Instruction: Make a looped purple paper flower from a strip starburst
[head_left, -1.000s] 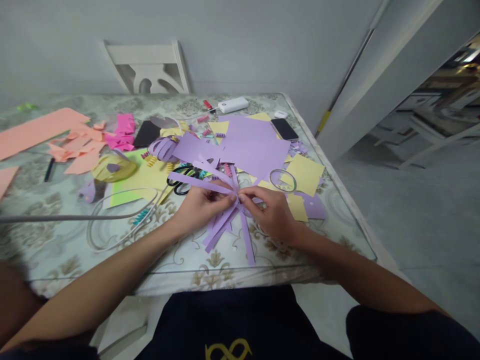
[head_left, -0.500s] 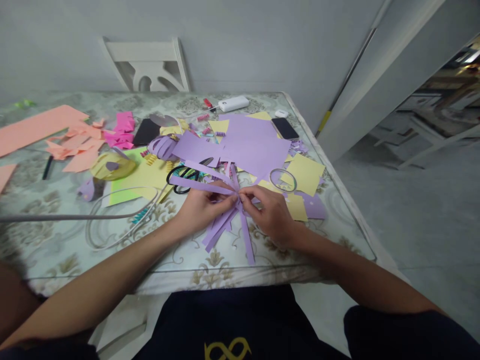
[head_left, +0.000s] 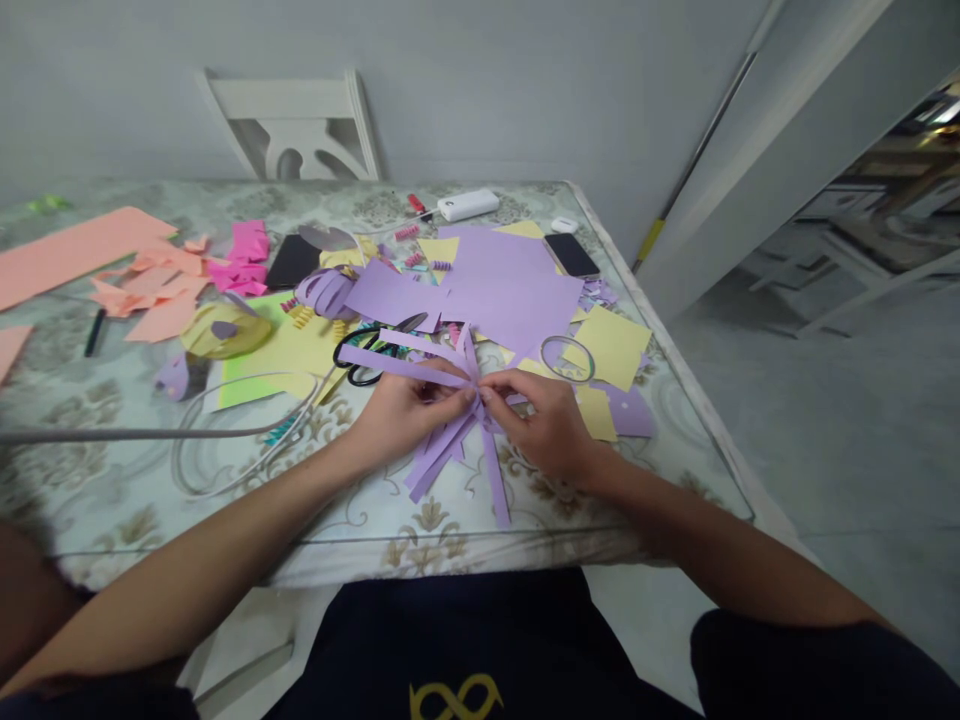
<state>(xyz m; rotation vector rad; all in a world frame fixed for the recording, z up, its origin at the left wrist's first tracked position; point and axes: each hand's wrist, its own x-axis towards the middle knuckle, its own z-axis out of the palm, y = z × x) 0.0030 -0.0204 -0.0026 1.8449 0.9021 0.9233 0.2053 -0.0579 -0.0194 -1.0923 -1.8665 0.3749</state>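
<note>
Several purple paper strips [head_left: 493, 480] cross at one centre and fan out like a star over the near part of the table. My left hand [head_left: 411, 405] pinches them close to that centre from the left, thumb on top. From the right, my right hand [head_left: 544, 415] is closed on the same crossing, its thumb and forefinger almost touching my left thumb. Just beyond my left hand lie black-handled scissors [head_left: 367, 355], partly covered by a strip. A ring of tape [head_left: 567, 358] rests beyond my right hand.
Purple sheets [head_left: 510, 285] and yellow paper pieces [head_left: 611, 345] spread behind my hands. A phone [head_left: 571, 255] and a white power bank [head_left: 468, 205] lie farther back. On the left are a looped white cable [head_left: 180, 465], a yellow paper ball [head_left: 225, 332] and orange paper [head_left: 82, 255].
Both hands keep their pinch at the centre of the strips. The far upper-left strip has shifted slightly to the right and down; little else differs.
</note>
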